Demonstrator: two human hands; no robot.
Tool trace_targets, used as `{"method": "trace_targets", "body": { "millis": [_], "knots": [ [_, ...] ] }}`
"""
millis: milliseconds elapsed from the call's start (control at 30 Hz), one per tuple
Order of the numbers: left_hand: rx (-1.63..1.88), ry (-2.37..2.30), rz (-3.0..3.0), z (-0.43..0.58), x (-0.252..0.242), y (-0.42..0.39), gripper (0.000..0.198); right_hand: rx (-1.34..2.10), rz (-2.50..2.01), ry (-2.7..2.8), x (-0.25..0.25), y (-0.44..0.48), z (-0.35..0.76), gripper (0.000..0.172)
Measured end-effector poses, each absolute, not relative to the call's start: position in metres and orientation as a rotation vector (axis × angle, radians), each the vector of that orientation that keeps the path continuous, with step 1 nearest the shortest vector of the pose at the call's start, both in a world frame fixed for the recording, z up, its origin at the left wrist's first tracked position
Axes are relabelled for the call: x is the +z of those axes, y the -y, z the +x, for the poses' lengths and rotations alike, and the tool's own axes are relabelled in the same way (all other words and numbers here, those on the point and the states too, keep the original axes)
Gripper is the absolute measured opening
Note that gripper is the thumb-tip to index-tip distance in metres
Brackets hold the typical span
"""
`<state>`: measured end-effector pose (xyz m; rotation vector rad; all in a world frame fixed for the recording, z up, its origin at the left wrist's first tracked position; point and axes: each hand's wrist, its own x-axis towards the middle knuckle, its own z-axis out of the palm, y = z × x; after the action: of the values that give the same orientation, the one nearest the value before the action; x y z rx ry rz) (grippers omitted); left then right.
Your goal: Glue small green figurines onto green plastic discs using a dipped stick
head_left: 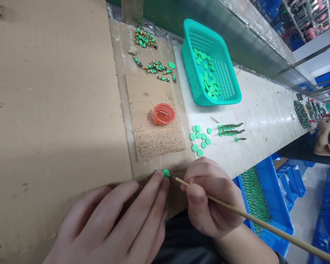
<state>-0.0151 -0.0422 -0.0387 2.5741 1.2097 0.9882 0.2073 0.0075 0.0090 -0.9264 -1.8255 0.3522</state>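
Note:
My left hand (pixel 118 220) rests on the cardboard, and its fingertips steady a small green disc (pixel 165 173) that looks like a button. In my right hand (pixel 216 200) is a thin paintbrush (pixel 253 220) with a wooden handle, gripped between thumb and fingers. The brush's dark tip touches or nearly touches the disc's right edge. Beyond my hands, a small red cup (pixel 164 114) of liquid stands on a cardboard piece (pixel 139 91) dotted with brown marks. Several loose green discs (pixel 198 135) lie to the right of it.
A teal basket (pixel 191 73) holds many green discs. Small green-and-dark figures (pixel 155 67) lie in piles behind the cup. Discs with dark twisted pieces (pixel 231 132) lie in rows on the right. A blue tray (pixel 275 198) stands below the table edge; another person's hands (pixel 326 126) are farther off.

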Motion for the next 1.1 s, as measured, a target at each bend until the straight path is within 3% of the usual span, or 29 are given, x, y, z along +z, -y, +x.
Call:
{"method": "trace_targets", "body": {
  "millis": [933,1100],
  "knots": [
    [0.973,-1.216,2.574,-0.0138,-0.0384,0.0404,0.038,0.268,-0.948,1.684,0.0038,-0.0077,0.2032,0.014],
    [1.007,-1.201,2.561,-0.0103,-0.0354,0.0359,0.04,0.494,-1.104,1.548,0.0085,-0.0067,0.2048,0.026]
  ]
}}
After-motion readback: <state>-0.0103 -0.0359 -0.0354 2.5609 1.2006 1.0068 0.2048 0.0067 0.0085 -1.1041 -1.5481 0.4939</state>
